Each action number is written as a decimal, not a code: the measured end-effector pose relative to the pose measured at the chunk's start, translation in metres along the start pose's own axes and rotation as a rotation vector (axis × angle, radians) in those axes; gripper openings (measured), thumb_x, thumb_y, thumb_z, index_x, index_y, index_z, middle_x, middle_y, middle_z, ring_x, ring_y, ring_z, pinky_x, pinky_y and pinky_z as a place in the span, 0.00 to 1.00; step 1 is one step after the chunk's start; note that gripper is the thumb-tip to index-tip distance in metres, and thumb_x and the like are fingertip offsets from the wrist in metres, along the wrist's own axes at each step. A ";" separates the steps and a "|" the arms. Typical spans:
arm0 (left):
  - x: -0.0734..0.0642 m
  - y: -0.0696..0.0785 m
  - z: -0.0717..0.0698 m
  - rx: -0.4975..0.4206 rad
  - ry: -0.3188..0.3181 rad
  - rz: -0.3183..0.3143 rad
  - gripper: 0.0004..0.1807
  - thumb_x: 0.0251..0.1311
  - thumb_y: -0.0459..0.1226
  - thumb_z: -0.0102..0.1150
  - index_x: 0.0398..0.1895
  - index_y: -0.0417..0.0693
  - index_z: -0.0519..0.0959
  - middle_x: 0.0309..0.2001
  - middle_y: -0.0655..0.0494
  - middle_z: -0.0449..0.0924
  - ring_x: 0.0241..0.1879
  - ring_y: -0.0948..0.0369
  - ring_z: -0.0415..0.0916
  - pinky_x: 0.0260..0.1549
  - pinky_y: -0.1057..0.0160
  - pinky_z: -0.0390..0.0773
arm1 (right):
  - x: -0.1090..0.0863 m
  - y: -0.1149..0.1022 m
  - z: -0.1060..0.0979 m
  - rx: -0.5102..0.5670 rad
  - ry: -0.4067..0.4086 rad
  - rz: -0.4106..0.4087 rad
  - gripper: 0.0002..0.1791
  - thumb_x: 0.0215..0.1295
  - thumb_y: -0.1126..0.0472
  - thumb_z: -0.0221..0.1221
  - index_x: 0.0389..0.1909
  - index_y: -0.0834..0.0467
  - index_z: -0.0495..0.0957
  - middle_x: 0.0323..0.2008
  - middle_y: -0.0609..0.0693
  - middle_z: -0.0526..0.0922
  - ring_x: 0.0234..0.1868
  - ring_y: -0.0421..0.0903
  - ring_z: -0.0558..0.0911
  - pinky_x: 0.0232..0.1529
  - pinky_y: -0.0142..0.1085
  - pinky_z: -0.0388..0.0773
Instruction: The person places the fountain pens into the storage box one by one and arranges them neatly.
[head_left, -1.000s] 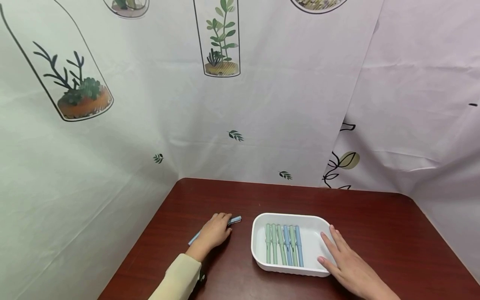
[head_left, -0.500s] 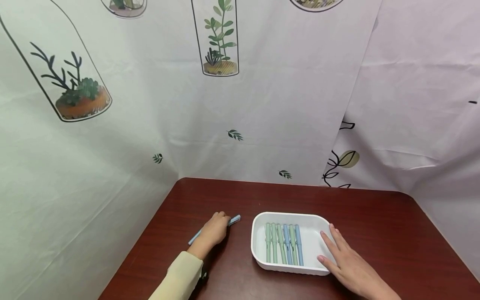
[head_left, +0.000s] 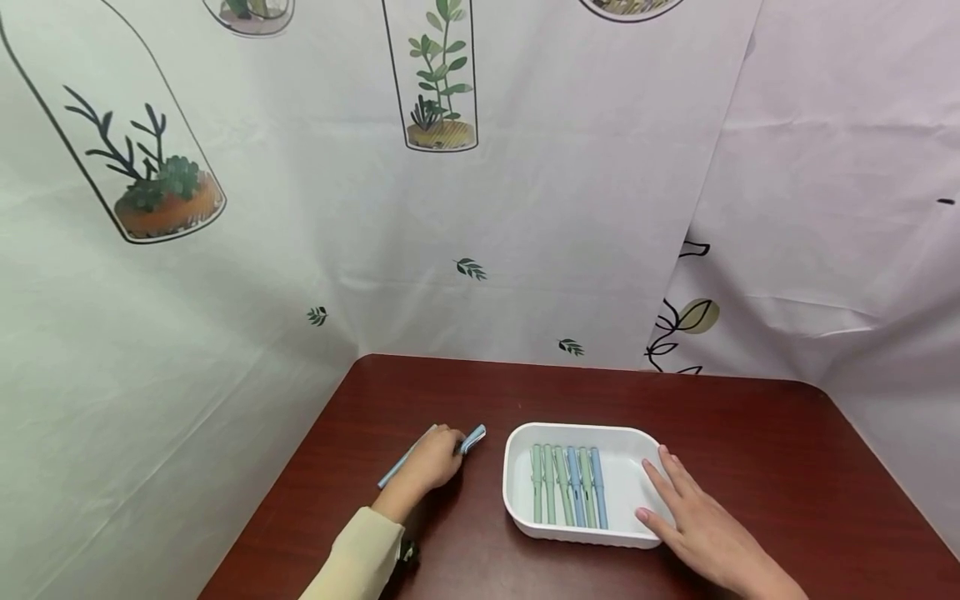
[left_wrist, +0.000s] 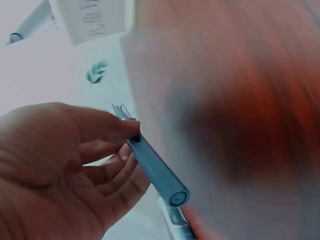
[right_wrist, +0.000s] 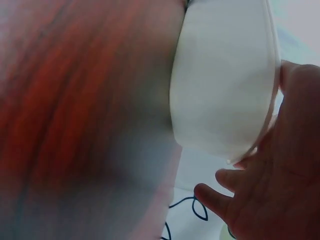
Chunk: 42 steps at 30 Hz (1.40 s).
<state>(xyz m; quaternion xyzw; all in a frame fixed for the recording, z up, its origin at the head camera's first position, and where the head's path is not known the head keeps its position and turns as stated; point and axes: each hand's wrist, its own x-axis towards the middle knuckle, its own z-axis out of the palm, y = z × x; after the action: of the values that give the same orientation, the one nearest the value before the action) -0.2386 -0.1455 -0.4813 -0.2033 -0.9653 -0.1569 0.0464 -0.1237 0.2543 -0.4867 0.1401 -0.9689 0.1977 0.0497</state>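
In the head view my left hand [head_left: 431, 460] is left of the white tray [head_left: 577, 537], pinching a light-blue pen [head_left: 472, 437]. The left wrist view shows thumb and fingertips around the blue pen [left_wrist: 157, 170], its round end pointing at the camera. A second blue pen [head_left: 397, 468] lies slantwise on the table, partly covered by this hand. My right hand [head_left: 701, 525] rests at the tray's right rim with fingers extended and spread. Seen from the right wrist, the hand [right_wrist: 280, 175] lies along the tray's edge [right_wrist: 225, 80].
Inside the tray, green pens [head_left: 550, 483] and blue pens [head_left: 598, 487] lie side by side in a row towards the left. The dark red table [head_left: 465, 383] ends at a white printed curtain [head_left: 525, 250] at the back and sides.
The pen in my left hand has been lifted and turned slightly, coming apart from the second blue pen beneath the hand. My right hand and the tray stay in place.
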 end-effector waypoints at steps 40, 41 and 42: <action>0.009 0.093 -0.015 -0.941 -0.163 -0.135 0.22 0.62 0.31 0.68 0.55 0.29 0.74 0.35 0.49 0.78 0.28 0.61 0.77 0.23 0.59 0.85 | -0.001 0.004 0.007 -0.101 0.077 -0.061 0.43 0.70 0.37 0.57 0.76 0.60 0.63 0.77 0.64 0.57 0.75 0.63 0.61 0.64 0.60 0.69; 0.010 0.094 -0.014 -0.956 -0.165 -0.140 0.22 0.61 0.31 0.69 0.55 0.29 0.74 0.35 0.49 0.78 0.28 0.61 0.77 0.23 0.59 0.85 | -0.001 0.004 0.007 -0.100 0.074 -0.059 0.43 0.70 0.36 0.57 0.76 0.60 0.63 0.77 0.64 0.57 0.75 0.63 0.61 0.64 0.60 0.69; 0.011 0.095 -0.014 -0.969 -0.167 -0.145 0.22 0.61 0.31 0.69 0.55 0.29 0.74 0.35 0.49 0.78 0.29 0.61 0.77 0.23 0.58 0.85 | -0.001 0.004 0.007 -0.099 0.070 -0.055 0.43 0.70 0.36 0.57 0.76 0.60 0.63 0.77 0.64 0.57 0.75 0.63 0.61 0.64 0.60 0.69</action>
<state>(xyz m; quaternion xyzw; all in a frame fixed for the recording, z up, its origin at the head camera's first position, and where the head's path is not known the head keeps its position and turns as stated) -0.2097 -0.0635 -0.4397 -0.1459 -0.7935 -0.5735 -0.1419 -0.1241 0.2550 -0.4949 0.1569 -0.9710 0.1529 0.0960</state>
